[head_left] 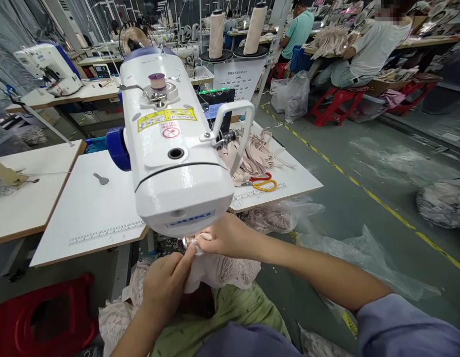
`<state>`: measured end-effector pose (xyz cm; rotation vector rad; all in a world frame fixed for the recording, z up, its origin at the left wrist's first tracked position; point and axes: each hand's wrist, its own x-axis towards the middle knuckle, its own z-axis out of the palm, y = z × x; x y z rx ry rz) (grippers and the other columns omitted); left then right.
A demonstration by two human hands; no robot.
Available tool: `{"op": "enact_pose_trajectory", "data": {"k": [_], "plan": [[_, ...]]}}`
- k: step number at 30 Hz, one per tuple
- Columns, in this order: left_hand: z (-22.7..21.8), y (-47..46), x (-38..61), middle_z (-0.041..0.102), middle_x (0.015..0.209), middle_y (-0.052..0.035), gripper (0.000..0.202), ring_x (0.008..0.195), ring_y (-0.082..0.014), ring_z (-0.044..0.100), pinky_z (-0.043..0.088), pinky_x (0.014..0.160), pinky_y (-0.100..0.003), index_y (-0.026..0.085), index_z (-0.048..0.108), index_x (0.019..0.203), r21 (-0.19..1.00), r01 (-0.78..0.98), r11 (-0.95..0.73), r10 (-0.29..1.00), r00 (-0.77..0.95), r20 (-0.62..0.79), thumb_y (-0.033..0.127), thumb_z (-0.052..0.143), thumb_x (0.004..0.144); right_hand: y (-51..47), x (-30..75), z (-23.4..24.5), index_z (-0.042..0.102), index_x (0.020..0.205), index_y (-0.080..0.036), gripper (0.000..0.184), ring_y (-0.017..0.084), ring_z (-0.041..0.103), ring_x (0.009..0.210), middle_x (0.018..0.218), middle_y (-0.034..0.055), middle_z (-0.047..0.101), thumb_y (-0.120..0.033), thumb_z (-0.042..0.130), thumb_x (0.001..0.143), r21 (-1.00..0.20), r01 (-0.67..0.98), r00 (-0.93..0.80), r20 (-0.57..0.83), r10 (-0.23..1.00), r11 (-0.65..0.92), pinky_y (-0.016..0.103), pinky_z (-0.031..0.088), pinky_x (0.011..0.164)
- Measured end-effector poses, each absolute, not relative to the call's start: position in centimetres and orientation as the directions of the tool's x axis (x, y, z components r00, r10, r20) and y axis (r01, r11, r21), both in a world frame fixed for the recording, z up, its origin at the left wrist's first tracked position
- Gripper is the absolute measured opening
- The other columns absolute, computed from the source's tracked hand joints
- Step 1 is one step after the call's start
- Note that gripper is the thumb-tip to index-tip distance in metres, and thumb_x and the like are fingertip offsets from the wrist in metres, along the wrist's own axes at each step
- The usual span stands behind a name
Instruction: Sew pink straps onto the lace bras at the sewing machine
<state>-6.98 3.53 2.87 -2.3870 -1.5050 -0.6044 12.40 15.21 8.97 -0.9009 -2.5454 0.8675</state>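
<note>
A white sewing machine (pixel 170 144) stands on a white table (pixel 92 208), its head hiding the needle area. Just below the head, my left hand (pixel 166 285) pinches a piece of pale pink lace fabric (pixel 222 272), forefinger pointing up at the needle area. My right hand (pixel 226 235) reaches in from the right, fingers closed on the same fabric under the machine head. The lace hangs down over my lap.
Yellow-and-red scissors (pixel 265 182) and a pile of pink pieces (pixel 248 153) lie on the table to the right. A red stool (pixel 39 317) stands lower left. Plastic bags (pixel 363 258) lie on the floor at right. Other people sit sewing at the back right.
</note>
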Motion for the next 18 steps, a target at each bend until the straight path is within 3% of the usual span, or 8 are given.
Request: {"op": "enact_pose_trajectory", "data": {"k": [4,8,11,14,18], "plan": [[2.3,3.8,-8.4,0.069,0.084,-0.0012,0.048,0.069,-0.0153,0.061,0.039,0.064,-0.028,0.021,0.047,0.14,-0.079,0.864,-0.497,0.763,0.479,0.434,0.008,0.05,0.093,15.1,12.2,9.0,0.053,0.055,-0.017,0.021,0.01,0.033,0.051,0.054,-0.002,0.051,-0.013,0.061,0.074,-0.588,0.497,-0.752,0.074,0.655,0.638,0.029,0.018,0.052],[3.0,4.2,-8.1,0.056,0.064,0.0038,0.045,0.053,-0.0162,0.053,0.031,0.053,-0.032,0.02,0.049,0.136,-0.181,0.871,-0.458,0.777,0.49,0.395,0.008,0.046,0.093,14.6,12.6,8.3,0.06,0.063,-0.017,0.016,0.012,0.042,0.055,0.06,-0.0003,0.057,-0.017,0.063,0.078,-0.57,0.524,-0.725,0.091,0.683,0.632,0.028,0.024,0.053],[3.9,4.2,-6.9,0.052,0.059,0.0043,0.039,0.048,-0.0174,0.052,0.027,0.047,-0.033,0.017,0.052,0.129,-0.189,0.884,-0.427,0.804,0.467,0.368,0.009,0.039,0.093,13.3,13.4,6.5,0.069,0.087,-0.02,0.011,0.021,0.056,0.082,0.086,0.0061,0.064,-0.028,0.062,0.089,-0.518,0.49,-0.663,0.301,0.686,0.701,0.029,0.039,0.069],[4.5,4.3,-6.2,0.058,0.061,0.0036,0.035,0.047,-0.0173,0.055,0.026,0.045,-0.033,0.015,0.052,0.125,-0.138,0.896,-0.422,0.823,0.442,0.356,0.011,0.036,0.094,11.9,14.0,4.6,0.069,0.107,-0.025,0.019,0.027,0.05,0.106,0.108,0.01,0.059,-0.033,0.059,0.093,-0.431,0.467,-0.584,0.506,0.635,0.772,0.04,0.041,0.09],[4.5,5.1,-7.6,0.058,0.061,0.0044,0.043,0.047,-0.0164,0.055,0.028,0.045,-0.031,0.016,0.046,0.131,-0.14,0.848,-0.511,0.787,0.527,0.319,0.007,0.037,0.091,11.1,13.8,3.7,0.071,0.103,-0.026,0.019,0.023,0.051,0.096,0.097,0.0073,0.058,-0.023,0.056,0.092,-0.446,0.51,-0.473,0.569,0.673,0.736,0.038,0.043,0.088]]}}
